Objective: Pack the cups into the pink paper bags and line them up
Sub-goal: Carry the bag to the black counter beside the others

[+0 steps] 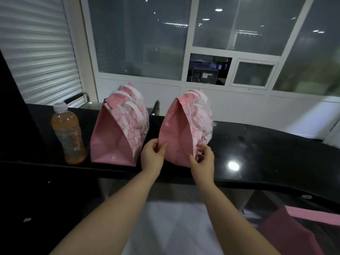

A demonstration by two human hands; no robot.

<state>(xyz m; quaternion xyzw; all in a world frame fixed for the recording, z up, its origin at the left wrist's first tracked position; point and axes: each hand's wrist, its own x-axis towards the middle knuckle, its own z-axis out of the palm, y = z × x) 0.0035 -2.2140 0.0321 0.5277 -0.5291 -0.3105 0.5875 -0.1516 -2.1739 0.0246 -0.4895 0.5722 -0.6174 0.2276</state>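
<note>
Two pink paper bags stand upright side by side on the black counter [257,144], tops folded shut, white handles up. The left bag [112,137] stands free. The right bag [176,129] is held at its lower end by both hands. My left hand [152,157] grips its near left corner, thumb on the side panel. My right hand [202,159] holds its near right corner, fingers curled round the printed face. No cups are visible; the bags' insides are hidden.
A plastic bottle [69,135] of orange drink stands left of the left bag near the counter's front edge. More pink bag material [301,229] lies below the counter at lower right. Windows and a white wall lie behind the counter.
</note>
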